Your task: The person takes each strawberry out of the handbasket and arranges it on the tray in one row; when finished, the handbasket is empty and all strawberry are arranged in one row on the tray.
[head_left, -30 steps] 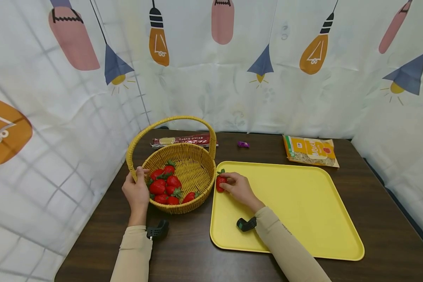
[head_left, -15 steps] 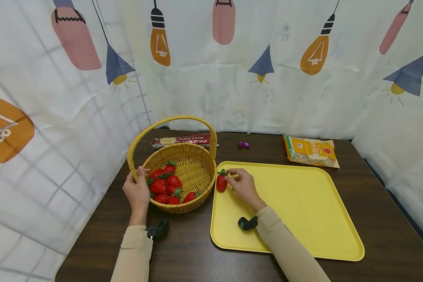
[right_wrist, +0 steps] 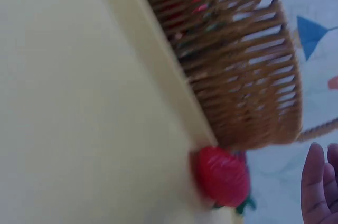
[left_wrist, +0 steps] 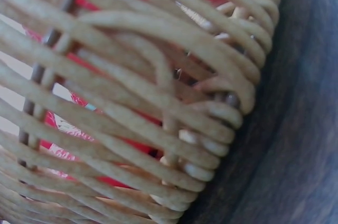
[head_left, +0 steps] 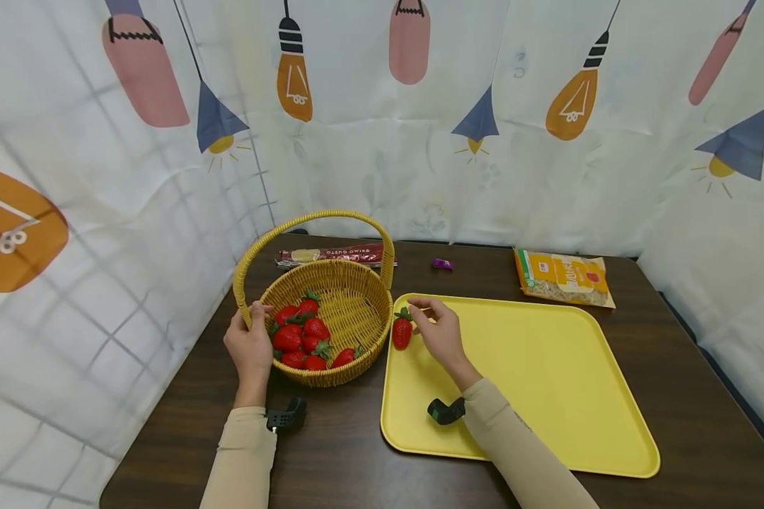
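Note:
In the head view my left hand [head_left: 250, 348] grips the left side of a yellow woven basket [head_left: 356, 311] at the base of its arched handle. Several red strawberries [head_left: 288, 338] with green leaves lie in the basket's left part. The basket's weave [left_wrist: 127, 92] fills the left wrist view, with red showing through the gaps. Another strawberry [head_left: 402, 334] lies on the left edge of a yellow tray [head_left: 522, 382]. Just right of it hovers my right hand [head_left: 444, 338], fingers relaxed and holding nothing. In the right wrist view that strawberry [right_wrist: 224, 176] sits apart from the fingers [right_wrist: 314, 182].
Behind the basket lies a dark red packet [head_left: 356, 253]. A small purple wrapped sweet [head_left: 442, 264] is at the back middle, and an orange bag of grain or flakes [head_left: 565, 278] sits behind the tray. A printed white curtain [head_left: 382, 155] rises beyond the dark table [head_left: 331, 452].
My right hand has let go of the strawberry on the tray and drawn slightly up and to the right, its fingers loosened. My left hand stays on the basket.

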Motion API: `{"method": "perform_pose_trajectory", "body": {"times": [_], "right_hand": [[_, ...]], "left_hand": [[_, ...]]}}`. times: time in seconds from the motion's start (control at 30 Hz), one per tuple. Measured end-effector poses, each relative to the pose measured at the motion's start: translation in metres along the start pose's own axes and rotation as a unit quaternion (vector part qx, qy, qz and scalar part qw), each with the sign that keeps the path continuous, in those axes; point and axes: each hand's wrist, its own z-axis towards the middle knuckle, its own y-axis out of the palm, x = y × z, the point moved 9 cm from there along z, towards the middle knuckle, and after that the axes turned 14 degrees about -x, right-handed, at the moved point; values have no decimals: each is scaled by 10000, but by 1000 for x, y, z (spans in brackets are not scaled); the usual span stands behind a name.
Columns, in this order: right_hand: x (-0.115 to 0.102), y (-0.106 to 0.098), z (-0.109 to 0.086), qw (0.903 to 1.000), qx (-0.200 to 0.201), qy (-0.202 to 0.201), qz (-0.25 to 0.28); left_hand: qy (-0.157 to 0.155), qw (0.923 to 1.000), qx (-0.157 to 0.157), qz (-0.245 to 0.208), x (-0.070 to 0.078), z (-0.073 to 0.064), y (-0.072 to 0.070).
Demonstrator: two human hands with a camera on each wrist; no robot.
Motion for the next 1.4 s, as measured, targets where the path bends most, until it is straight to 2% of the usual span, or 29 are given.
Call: {"method": "perform_pose_trajectory", "body": {"times": [0.2,0.3,0.43,0.63,0.73,0.93,1.2,1.4], "right_hand": [[-37,19,13,9964,-635,-412,387],[-49,35,20,9911,-1145,-485,470],[-55,62,29,9798,-1922,-428,360],[-45,102,38,9521,-3048,-46,-248],[-39,116,40,9381,-3446,188,-312],[-30,134,47,9162,-3933,621,-444],[-19,152,57,8752,-4675,789,-960],[-7,157,56,8500,-4952,1398,-1127]], "left_hand": [[54,9999,-38,-116,1,1,1],[60,9999,2,-149,-1,1,0],[101,9999,82,-91,-2,0,-2],[-116,9999,57,-74,-4,-2,-3],[-229,9996,-53,-170,-6,-1,-2],[-125,9998,-126,-133,-4,0,-2],[-78,10000,-29,-46,-2,-1,-6],[-85,9999,-71,68,-1,-2,-3]]}}
